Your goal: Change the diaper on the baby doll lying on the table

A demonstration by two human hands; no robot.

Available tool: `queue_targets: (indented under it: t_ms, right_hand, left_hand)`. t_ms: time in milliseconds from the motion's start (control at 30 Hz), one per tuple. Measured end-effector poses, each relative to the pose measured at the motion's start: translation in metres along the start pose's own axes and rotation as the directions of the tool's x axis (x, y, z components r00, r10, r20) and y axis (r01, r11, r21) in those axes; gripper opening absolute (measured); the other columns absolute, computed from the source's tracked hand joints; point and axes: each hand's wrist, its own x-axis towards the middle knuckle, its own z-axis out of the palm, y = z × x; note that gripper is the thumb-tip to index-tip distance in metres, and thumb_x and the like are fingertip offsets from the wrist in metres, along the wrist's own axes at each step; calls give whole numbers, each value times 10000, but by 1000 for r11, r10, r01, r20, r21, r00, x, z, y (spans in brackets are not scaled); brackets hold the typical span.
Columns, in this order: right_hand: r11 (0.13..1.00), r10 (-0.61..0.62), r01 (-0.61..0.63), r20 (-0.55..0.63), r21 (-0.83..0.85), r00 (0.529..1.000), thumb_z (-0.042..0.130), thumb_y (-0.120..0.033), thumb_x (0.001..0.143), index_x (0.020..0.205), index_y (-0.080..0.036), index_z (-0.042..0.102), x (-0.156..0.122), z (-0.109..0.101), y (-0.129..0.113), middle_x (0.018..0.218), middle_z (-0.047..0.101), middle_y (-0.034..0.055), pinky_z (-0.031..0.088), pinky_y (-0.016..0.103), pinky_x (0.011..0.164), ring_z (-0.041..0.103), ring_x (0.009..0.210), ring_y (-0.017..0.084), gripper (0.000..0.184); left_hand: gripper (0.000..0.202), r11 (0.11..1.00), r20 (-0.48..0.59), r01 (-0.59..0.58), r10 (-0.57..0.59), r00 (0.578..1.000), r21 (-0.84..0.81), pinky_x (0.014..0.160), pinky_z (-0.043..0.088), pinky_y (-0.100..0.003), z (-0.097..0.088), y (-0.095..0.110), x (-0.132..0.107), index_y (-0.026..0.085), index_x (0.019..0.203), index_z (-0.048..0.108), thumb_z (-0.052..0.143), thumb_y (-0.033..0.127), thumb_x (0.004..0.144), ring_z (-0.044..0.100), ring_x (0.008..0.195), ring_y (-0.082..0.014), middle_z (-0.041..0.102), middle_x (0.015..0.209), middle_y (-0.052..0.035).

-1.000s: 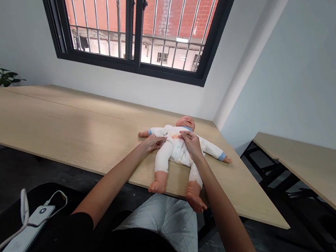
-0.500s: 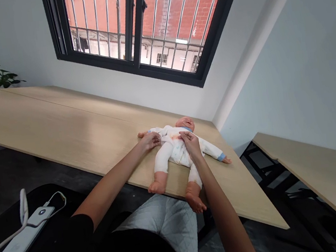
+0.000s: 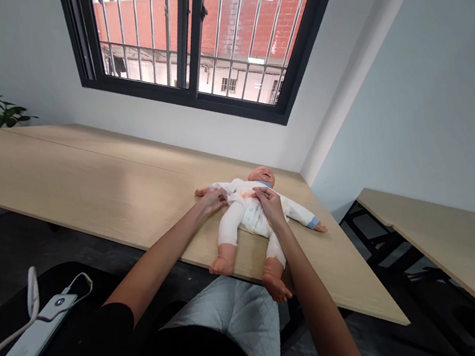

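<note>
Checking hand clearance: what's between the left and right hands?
In the head view, the doll's torso lies between the left hand and right hand, with an orange mark on its front.

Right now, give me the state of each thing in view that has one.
Doll: lying on its back, limbs spread.
Diaper: between the doll's legs; fastening unclear.
Left hand: fingers bent, grip unclear.
Right hand: fingers bent at the doll's front, grip unclear.
Power bank: cable plugged in.
</note>
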Motion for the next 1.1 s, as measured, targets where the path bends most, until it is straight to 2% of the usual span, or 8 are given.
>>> queue_targets:
  t_ms: [133, 300, 467, 633, 733, 900, 1000, 1100]
  right_hand:
    - [1000, -2, 2, -5, 14, 1000, 693, -441, 677, 813, -178, 679, 0, 0, 0, 874, 715, 51, 479, 307, 791, 639, 805, 188, 296]
    - [1000, -2, 2, -8, 26, 1000, 705, -451, 661, 801, -177, 678, 1, 0, 1, 907, 717, 57, 485, 308, 788, 638, 797, 184, 309]
    - [1000, 10, -9, -10, 22, 1000, 706, -450, 662, 807, -178, 681, 1, 0, 2, 865, 715, 48, 488, 307, 785, 642, 801, 188, 309]
    - [1000, -8, 8, -4, 17, 1000, 698, -445, 672, 807, -180, 679, 1, 0, 2, 917, 719, 59, 494, 316, 800, 648, 805, 187, 297]
    - [1000, -9, 9, -3, 13, 1000, 695, -449, 676, 810, -179, 680, 1, 0, 1, 898, 719, 57, 492, 318, 806, 648, 810, 190, 301]
    - [1000, -2, 2, -1, -8, 1000, 692, -466, 683, 825, -175, 684, 0, 0, -1, 783, 707, 39, 485, 324, 798, 643, 798, 201, 324]
    - [1000, -4, 4, -3, 6, 1000, 693, -460, 680, 820, -174, 680, -1, 1, -2, 813, 710, 44, 484, 320, 790, 642, 793, 196, 319]
    - [1000, -11, 11, -4, 8, 1000, 691, -441, 677, 799, -176, 674, -1, 2, -3, 892, 718, 58, 488, 316, 787, 646, 796, 189, 292]
  left_hand:
    - [347, 999, -5, -38, 38, 999, 33, 541, 437, -201, 0, -5, 2, 189, 727, 429, 652, -50, 614, 540, 543, -91, 513, 603, 58]
    - [362, 991, -47, -110, 113, 992, 75, 551, 412, -194, -5, -8, 6, 197, 692, 377, 589, -85, 610, 507, 525, -73, 468, 570, 78]
    - [324, 976, -47, -156, 164, 985, 153, 530, 369, -191, -8, -8, 6, 177, 723, 438, 567, -83, 577, 517, 552, -80, 534, 612, 47]
    - [279, 952, -52, -183, 201, 978, 245, 585, 409, -195, -8, -2, 4, 178, 762, 457, 577, -31, 622, 550, 582, -89, 553, 614, 49]
    - [216, 930, -28, -153, 172, 985, 333, 585, 413, -190, -7, 4, 0, 165, 777, 502, 596, 4, 666, 554, 569, -87, 569, 602, 41]
    - [290, 869, 76, -23, -17, 997, 494, 487, 393, -201, -5, 11, -11, 145, 785, 591, 658, -51, 582, 521, 451, -100, 580, 541, 43]
    - [326, 842, 57, 13, -51, 997, 540, 453, 375, -198, -8, 13, -12, 153, 769, 608, 692, -64, 541, 499, 414, -100, 570, 504, 54]
    - [241, 841, -8, 28, -28, 1000, 540, 425, 340, -190, -15, 16, -6, 155, 658, 580, 723, -21, 576, 455, 387, -84, 540, 456, 49]
